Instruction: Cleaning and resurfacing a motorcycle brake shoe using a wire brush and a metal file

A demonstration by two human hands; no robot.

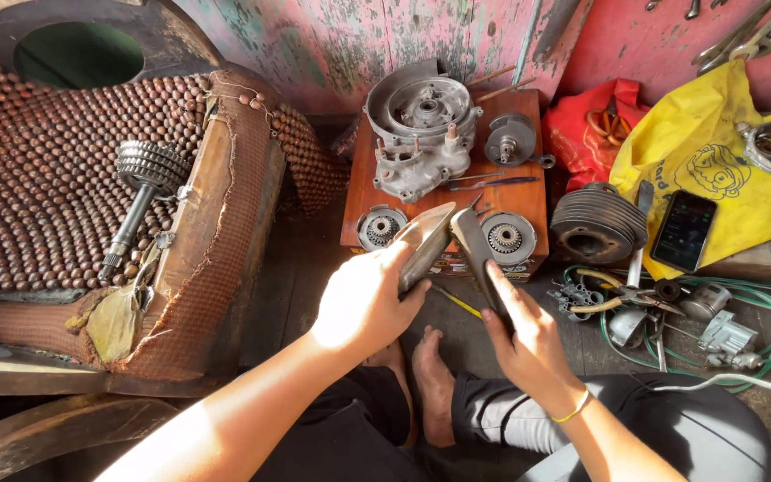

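Crowded floor, left hand (pixel 363 299) and right hand (pixel 518 332) clamped on metal plates (pixel 446 239) (tips touching), wooden stand (pixel 528 201) edge close beyond.

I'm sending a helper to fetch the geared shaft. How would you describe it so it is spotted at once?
Look left to the beaded seat cushion. On it lies the gear shaft, a long grey rod with stacked toothed wheels at its upper end. It is the only metal part there.
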